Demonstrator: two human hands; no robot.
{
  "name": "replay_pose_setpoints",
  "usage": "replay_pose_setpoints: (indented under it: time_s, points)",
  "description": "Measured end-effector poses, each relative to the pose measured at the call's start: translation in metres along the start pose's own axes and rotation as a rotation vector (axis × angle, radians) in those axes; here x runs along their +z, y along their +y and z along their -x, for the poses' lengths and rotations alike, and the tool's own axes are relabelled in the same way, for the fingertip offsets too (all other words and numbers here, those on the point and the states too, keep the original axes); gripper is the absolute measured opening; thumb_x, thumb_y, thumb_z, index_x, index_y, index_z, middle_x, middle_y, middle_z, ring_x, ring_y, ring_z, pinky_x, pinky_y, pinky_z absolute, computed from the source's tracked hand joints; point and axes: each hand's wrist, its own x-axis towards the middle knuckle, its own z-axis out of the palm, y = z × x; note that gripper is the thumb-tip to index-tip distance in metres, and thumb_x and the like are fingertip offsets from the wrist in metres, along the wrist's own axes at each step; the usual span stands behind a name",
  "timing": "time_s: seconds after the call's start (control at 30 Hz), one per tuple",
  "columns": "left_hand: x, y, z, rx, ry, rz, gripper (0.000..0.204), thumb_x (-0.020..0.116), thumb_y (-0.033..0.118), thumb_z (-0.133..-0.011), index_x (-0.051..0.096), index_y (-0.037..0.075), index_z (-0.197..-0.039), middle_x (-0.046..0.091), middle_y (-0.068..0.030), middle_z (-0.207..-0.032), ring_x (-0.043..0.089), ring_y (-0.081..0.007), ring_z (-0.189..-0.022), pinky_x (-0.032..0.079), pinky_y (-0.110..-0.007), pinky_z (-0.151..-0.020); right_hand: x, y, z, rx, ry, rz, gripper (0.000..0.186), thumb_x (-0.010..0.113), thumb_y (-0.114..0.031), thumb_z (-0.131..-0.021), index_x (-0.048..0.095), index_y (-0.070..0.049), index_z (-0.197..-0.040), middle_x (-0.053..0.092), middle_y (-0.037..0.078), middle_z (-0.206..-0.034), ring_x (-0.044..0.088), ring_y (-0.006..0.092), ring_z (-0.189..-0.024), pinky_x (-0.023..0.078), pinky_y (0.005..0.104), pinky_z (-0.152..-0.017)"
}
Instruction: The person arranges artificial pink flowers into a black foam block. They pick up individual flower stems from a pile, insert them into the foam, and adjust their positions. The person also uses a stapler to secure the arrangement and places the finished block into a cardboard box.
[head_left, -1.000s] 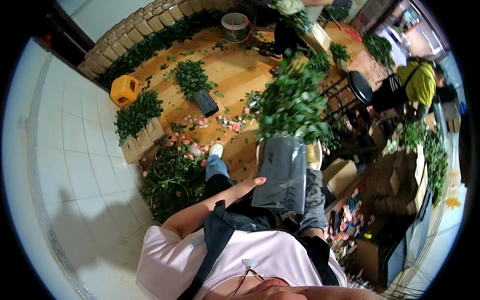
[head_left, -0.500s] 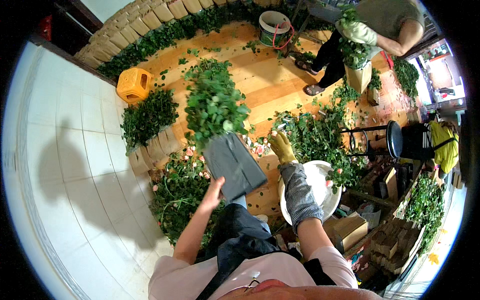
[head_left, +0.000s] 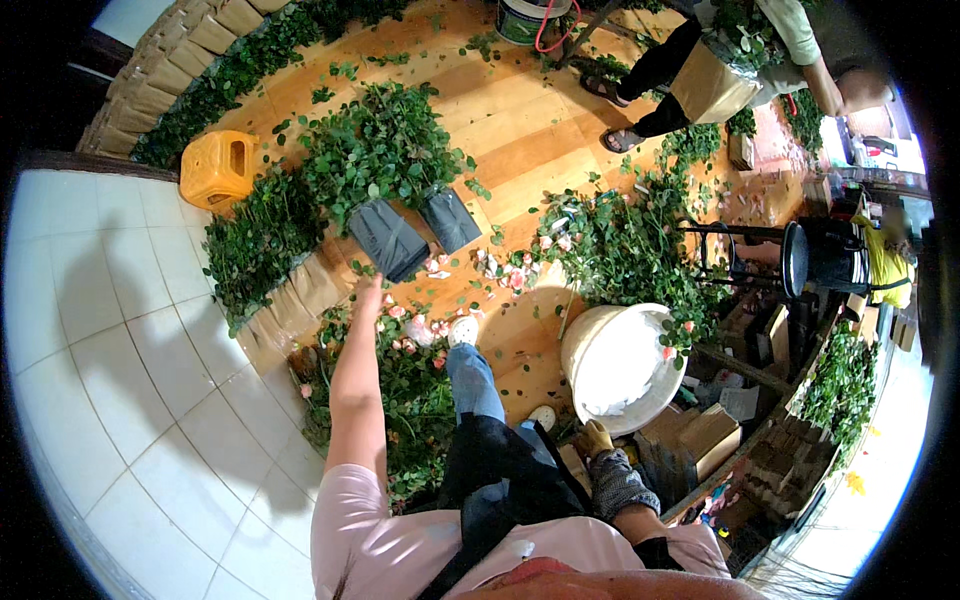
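My left hand (head_left: 369,292) is at the lower end of a leafy bunch of roses wrapped in dark grey paper (head_left: 388,242), its fingers partly hidden against the wrapping. The bunch lies low, its green leaves pointing away from me. Right beside it is a second grey-wrapped bunch (head_left: 452,219), whose leaves merge with the first. My right hand (head_left: 595,439), in a yellowish glove with a checked sleeve above, hangs near the lower rim of a white tub (head_left: 625,372). How its fingers are set cannot be made out.
Loose rose stems (head_left: 625,245) and pink blooms litter the wooden floor. Brown-wrapped bunches (head_left: 300,295) lie by an orange stool (head_left: 218,170). A black stool (head_left: 793,260) and cardboard pieces (head_left: 710,440) are at right. Another person (head_left: 690,75) holds a brown-wrapped bunch at the far right.
My left hand has moved away and left, lowering the grey bunch beside another one. My gloved right hand has drawn back toward my body. The other person's bunch has shifted.
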Motion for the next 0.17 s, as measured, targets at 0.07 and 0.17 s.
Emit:
replay_pose_setpoints:
  time_s: [0.07, 0.17]
  points:
    - [0.03, -0.016, 0.0, 0.253, -0.134, -0.324, 0.075, 0.056, 0.05, -0.098, 0.032, 0.008, -0.155, 0.047, -0.0224, -0.149, 0.057, -0.0351, -0.126, 0.051, -0.047, -0.095, 0.04, -0.005, 0.026, -0.06, -0.053, -0.164, 0.056, 0.063, -0.029, -0.099, 0.044, -0.01, -0.148, 0.064, 0.013, -0.122, 0.064, 0.0276, -0.099, 0.055, 0.0412, -0.077]
    - [0.078, -0.057, 0.032, 0.707, -0.046, -0.559, 0.075, 0.055, 0.053, -0.097, 0.039, 0.005, -0.151, 0.053, -0.0207, -0.144, 0.059, -0.0346, -0.124, 0.049, -0.045, -0.097, 0.081, -0.045, 0.037, -0.192, -0.156, -0.043, 0.066, 0.066, -0.033, -0.097, 0.037, -0.019, -0.154, 0.053, 0.011, -0.145, 0.056, 0.0328, -0.122, 0.052, 0.0518, -0.09]
